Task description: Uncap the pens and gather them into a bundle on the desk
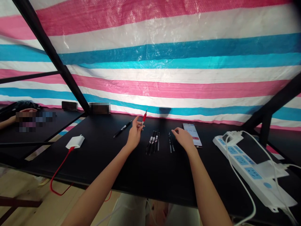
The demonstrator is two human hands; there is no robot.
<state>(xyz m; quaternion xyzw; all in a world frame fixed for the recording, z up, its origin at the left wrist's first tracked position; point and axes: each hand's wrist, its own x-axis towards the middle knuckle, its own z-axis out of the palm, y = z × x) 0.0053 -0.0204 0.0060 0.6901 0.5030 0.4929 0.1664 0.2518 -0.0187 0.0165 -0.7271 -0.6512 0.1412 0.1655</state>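
Observation:
My left hand [134, 134] is raised a little over the black table, thumb and fingers closed on a red pen part [144, 117]. Its thin tip points up and away from me. Just right of that hand lie several black pens [152, 141] side by side, with a thin refill [158, 142] along their right edge. Two more slim refills [171, 142] lie close to my right hand [183, 137]. The fingers of that hand are curled together near the refills' upper ends; whatever they pinch is hidden. One black pen [122, 129] rests apart, left of my left hand.
A lit phone [192, 134] lies beside my right hand. Farther right is a white power strip [249, 171] with plugs and cables. A white charger [75, 142] with a red cable sits at left. Dark metal frame bars [56, 59] flank the table [98, 166]. Another person's hand [28, 111] is at far left.

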